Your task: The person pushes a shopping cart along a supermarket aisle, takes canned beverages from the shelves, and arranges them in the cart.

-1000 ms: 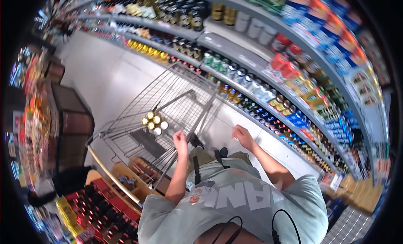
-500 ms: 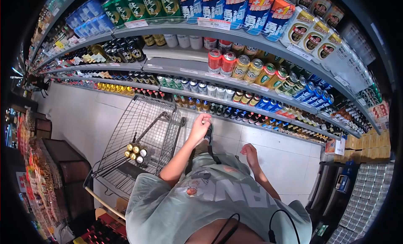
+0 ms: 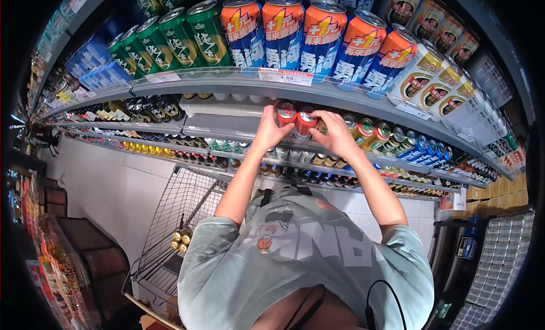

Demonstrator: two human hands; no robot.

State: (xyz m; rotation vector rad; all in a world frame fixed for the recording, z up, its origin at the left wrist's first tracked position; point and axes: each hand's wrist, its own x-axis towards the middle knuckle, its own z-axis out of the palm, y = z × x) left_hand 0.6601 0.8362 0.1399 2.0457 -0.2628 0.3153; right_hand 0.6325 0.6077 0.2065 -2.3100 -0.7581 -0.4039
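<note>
Two red cans stand side by side at the front of a middle shelf. My left hand [image 3: 271, 128] wraps round the left red can [image 3: 285, 114], with the thumb across its front. Round the right side of the other red can [image 3: 305, 123] curls my right hand [image 3: 335, 135], its thumb and fingers against the can. Both cans are upright and next to each other. Further right on the same shelf are green and gold cans [image 3: 364, 129].
Above, the upper shelf edge [image 3: 216, 76] juts out, holding orange-and-blue cans [image 3: 282, 32] and green cans [image 3: 204, 32]. A wire shopping cart [image 3: 162, 239] with several gold-topped cans [image 3: 180, 239] stands at my lower left. Silver can packs [image 3: 497, 262] are stacked at right.
Both hands have risen from in front of my body to the shelf and closed round the two red cans. The view has moved closer to the shelves.
</note>
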